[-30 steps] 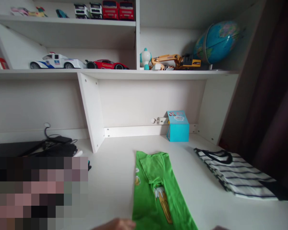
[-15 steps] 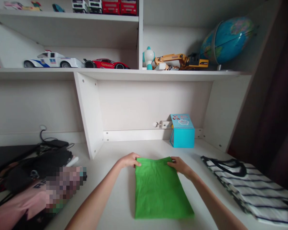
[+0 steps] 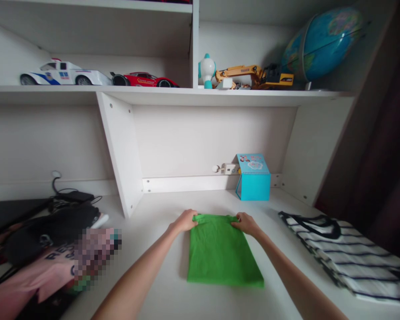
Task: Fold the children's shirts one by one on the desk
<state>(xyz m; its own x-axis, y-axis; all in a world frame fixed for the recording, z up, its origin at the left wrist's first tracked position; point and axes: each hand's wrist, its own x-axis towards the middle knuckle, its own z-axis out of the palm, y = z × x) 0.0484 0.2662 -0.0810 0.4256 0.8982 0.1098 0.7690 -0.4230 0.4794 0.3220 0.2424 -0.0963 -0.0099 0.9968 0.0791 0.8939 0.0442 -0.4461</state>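
Note:
A bright green folded garment lies on the white desk in front of me, its exact kind hidden by the folding. At its far left corner my left hand pinches the edge between thumb and fingers. My right hand grips the far right corner in the same way. Between the hands the far edge is pulled fairly straight, with small creases below it. The near edge rests close to the desk surface, slightly blurred.
To the right lies a folded striped shirt. A pink garment and a black bag-like item are heaped at left. Behind stands a blue desk calendar by a wall socket. Toy vehicles and a globe occupy the shelf above.
The green garment's near edge has moved away from me, so it looks shorter. Both hands keep hold of the far corners and have come slightly closer together. My view has tilted down a little.

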